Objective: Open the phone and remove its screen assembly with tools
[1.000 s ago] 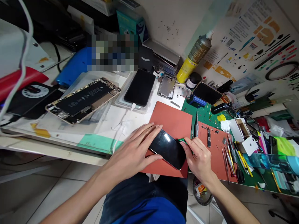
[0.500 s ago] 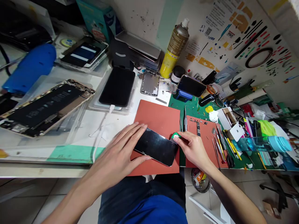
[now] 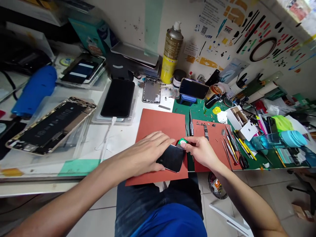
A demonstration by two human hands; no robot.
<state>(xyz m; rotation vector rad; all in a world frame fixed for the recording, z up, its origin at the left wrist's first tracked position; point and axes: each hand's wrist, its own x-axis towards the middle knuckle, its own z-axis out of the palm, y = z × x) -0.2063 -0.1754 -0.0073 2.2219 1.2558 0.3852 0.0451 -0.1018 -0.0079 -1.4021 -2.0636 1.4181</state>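
Note:
A black-screened smartphone point(image 3: 172, 159) lies face up on a reddish-brown mat point(image 3: 160, 118). My left hand point(image 3: 145, 153) spans its left part, fingers along the far edge and thumb at the near edge, holding it down. Much of the phone is hidden beneath that hand. Between thumb and index finger, my right hand point(image 3: 201, 151) pinches a small green pry tool point(image 3: 183, 141). Its thin end meets the phone's far edge near the right corner; whether it goes into the seam I cannot tell.
Left of the mat lie another black phone point(image 3: 118, 98) with a white cable and an opened phone body point(image 3: 53, 126). A spray can point(image 3: 172, 52) stands at the back. Right are a screwdriver point(image 3: 191, 123), several hand tools point(image 3: 232, 148) and a blue bottle point(image 3: 278, 140).
My left hand has slid right, covering more of the phone. My right hand still pinches the pry tool by the far edge. The whole view has shifted slightly.

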